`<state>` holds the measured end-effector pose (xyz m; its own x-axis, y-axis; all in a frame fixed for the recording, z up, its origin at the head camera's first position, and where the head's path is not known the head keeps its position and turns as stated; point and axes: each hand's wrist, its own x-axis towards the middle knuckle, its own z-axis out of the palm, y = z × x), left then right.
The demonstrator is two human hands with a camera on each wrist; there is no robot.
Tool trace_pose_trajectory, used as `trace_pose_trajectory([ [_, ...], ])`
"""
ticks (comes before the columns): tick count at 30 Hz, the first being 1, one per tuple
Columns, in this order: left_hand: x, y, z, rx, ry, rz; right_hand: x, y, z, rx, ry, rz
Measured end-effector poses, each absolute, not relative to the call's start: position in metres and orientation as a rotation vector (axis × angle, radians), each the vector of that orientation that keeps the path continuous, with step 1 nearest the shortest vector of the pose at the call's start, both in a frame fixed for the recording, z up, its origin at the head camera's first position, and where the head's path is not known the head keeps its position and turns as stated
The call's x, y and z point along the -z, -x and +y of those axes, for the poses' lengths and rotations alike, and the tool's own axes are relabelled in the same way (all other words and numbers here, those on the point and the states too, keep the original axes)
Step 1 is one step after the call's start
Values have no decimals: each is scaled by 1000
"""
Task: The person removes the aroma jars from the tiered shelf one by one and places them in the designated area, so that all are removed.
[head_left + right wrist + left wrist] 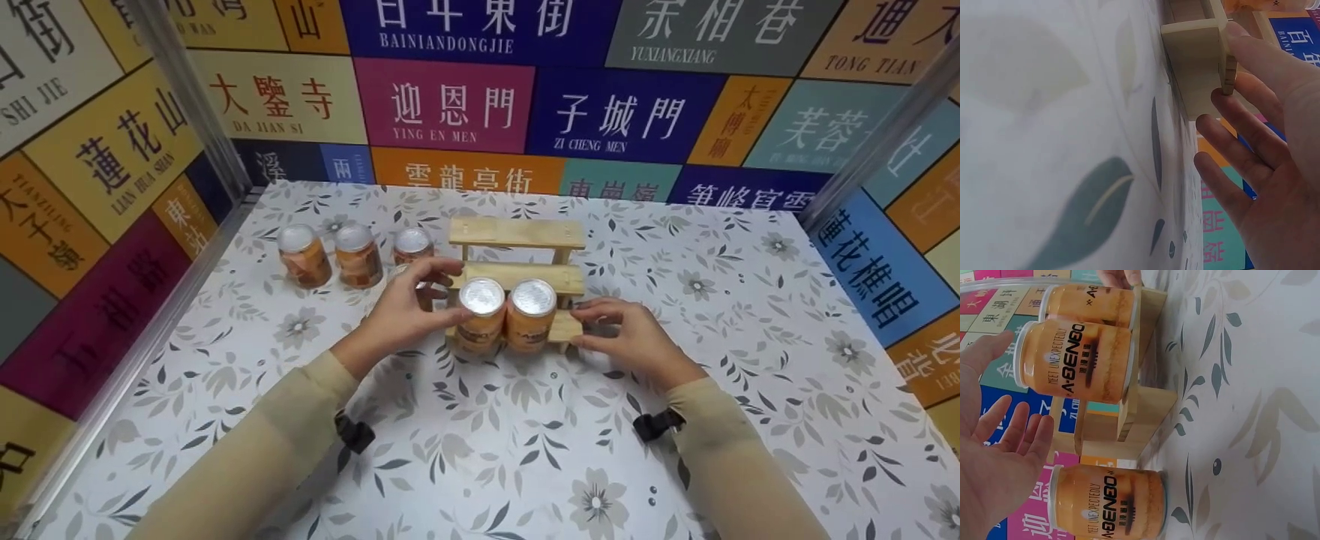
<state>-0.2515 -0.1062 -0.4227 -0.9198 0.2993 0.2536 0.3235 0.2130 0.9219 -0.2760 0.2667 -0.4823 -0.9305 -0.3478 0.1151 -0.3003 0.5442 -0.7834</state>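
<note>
Two orange drink cans with silver lids stand side by side on the lowest step of a small wooden stepped shelf [517, 232]: a left can [480, 330] and a right can [529, 330]. Around the left can my left hand [409, 307] is spread, its thumb close to the lid; in the left wrist view a gap shows between its loose fingers and the can [1081, 360]. At the other end, my right hand [637, 337] pinches the lowest step, with the thumb [1238, 35] on one side of the board and fingers on the other.
Three more cans stand in a row on the table at left: one at the far left [304, 259], a middle one [358, 259], and one [412, 244] partly behind my left hand. Panels printed with place names [442, 105] enclose the floral-covered table [480, 450].
</note>
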Motion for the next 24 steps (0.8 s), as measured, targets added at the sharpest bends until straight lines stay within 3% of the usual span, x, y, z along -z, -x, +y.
trace_pose_trajectory([
  [24,439,250,-88,1967,595,-2469,481,275,268,1367,625,2721],
])
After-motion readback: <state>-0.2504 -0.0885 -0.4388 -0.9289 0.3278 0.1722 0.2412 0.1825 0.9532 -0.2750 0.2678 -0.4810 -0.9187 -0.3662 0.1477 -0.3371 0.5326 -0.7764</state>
